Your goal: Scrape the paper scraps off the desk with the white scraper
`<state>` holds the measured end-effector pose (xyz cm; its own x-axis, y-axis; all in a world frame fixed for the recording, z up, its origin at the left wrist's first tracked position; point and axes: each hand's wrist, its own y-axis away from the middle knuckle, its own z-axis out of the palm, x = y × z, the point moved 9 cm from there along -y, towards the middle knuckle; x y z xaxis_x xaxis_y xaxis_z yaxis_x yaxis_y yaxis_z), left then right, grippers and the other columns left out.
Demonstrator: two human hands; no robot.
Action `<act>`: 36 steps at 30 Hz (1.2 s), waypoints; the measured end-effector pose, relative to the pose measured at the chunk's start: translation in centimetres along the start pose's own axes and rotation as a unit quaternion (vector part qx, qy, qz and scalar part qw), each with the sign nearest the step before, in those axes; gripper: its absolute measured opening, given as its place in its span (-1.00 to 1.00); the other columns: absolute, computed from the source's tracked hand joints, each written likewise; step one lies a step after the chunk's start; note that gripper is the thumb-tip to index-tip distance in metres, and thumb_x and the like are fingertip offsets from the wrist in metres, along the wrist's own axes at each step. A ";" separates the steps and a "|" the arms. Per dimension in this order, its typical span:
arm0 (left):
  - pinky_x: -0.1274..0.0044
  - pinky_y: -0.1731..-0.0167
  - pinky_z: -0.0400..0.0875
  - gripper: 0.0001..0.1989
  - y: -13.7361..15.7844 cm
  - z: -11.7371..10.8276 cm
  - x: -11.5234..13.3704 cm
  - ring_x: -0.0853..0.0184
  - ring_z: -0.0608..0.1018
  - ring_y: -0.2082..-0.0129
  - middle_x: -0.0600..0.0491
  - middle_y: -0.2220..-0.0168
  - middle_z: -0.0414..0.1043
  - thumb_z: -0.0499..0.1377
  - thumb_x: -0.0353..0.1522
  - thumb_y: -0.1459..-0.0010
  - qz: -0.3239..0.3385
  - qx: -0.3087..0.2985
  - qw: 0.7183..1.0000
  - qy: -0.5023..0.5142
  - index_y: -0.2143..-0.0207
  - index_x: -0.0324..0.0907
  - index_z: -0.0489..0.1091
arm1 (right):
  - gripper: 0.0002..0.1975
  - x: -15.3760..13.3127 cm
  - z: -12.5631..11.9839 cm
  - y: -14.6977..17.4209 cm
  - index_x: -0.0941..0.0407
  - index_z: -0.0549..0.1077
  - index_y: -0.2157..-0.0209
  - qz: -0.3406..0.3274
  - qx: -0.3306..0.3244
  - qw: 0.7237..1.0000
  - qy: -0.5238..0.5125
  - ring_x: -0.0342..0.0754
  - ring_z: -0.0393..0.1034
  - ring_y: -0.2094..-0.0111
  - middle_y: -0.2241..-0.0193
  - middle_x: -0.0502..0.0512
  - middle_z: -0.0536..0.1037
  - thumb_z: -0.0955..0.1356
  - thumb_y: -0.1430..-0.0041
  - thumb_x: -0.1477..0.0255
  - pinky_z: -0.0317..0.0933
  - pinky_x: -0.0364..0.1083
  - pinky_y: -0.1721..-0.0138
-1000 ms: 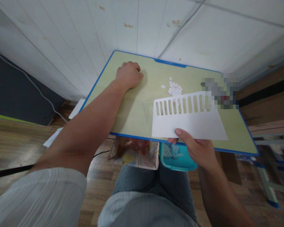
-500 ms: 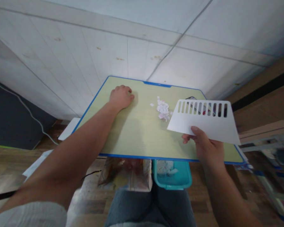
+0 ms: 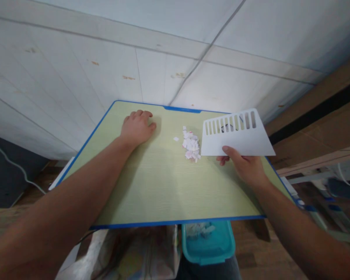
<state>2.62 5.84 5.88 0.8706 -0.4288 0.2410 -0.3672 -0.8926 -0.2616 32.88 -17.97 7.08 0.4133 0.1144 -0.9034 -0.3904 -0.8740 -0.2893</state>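
Note:
My left hand (image 3: 138, 127) rests on the yellow-green tabletop (image 3: 160, 186), left of the paper bits, its fingers loosely bent and apart with nothing visible in them. A small heap of white and pinkish paper scraps (image 3: 191, 144) lies mid-table, with one loose scrap to its left. Between thumb and fingers, my right hand (image 3: 246, 169) grips a white slotted sheet (image 3: 236, 144) by its near edge. A row of long slots runs along the sheet's far side, and its left edge is close beside the heap. What it is made of I cannot tell.
Dark thin-rimmed items, partly hidden, show through the slots. Below the blue front edge hangs or stands a turquoise bin (image 3: 208, 249) with whitish bits inside, beside a clear plastic bag (image 3: 146, 252). A white panelled wall (image 3: 105, 70) with a cable backs the table.
The view has shifted, so the table appears further left and larger. The slotted sheet has come closer to the paper heap and turned slightly. My left hand stays on the table, fingers slightly more spread.

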 end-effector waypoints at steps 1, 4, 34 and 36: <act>0.00 -0.45 0.40 -0.49 0.0 0.0 0.0 -0.21 0.50 -0.41 -0.25 -0.37 0.54 0.15 -0.20 -0.50 0.000 -0.002 1.000 0.001 -0.38 -0.10 0.58 | -0.57 0.4 0.1 0.0 0.03 0.62 0.47 0.006 -0.004 1.000 0.000 0.04 0.52 0.56 0.53 0.13 0.69 0.58 -0.30 0.01 0.51 0.04 0.46; 0.00 -0.46 0.39 -0.49 -0.1 0.2 -0.1 -0.21 0.49 -0.43 -0.25 -0.39 0.52 0.12 -0.19 -0.50 0.000 -0.007 1.000 -0.006 -0.36 -0.12 0.58 | -0.55 1.1 0.1 0.0 0.02 0.63 0.46 0.019 -0.010 1.000 -0.003 0.05 0.52 0.57 0.51 0.14 0.71 0.60 -0.27 -0.03 0.50 0.05 0.47; 0.02 -0.55 0.21 -0.50 0.3 -0.2 0.3 -0.15 0.30 -0.45 -0.03 -0.47 0.43 0.11 -0.09 -0.55 -0.022 -0.033 0.998 0.055 -0.35 -0.10 0.53 | -0.45 -0.2 -3.1 10.4 -0.01 0.64 0.61 0.064 -0.031 0.997 0.037 0.14 0.61 0.47 0.58 0.12 0.67 0.60 -0.35 -0.04 0.62 0.13 0.24; -0.01 -0.56 0.20 -0.52 0.3 -0.3 0.4 -0.18 0.30 -0.46 -0.02 -0.50 0.41 0.13 -0.13 -0.56 -0.024 -0.034 0.997 0.064 -0.36 -0.08 0.54 | -0.43 -0.3 -2.9 10.4 0.00 0.64 0.60 0.076 -0.042 0.996 0.011 0.12 0.59 0.54 0.62 0.10 0.64 0.63 -0.29 -0.11 0.59 0.08 0.37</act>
<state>2.76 5.38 6.13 0.8398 -0.3967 0.3707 -0.3519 -0.9176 -0.1847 31.10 -28.48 5.22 0.3734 -0.0323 -0.9271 -0.3796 -0.9172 -0.1209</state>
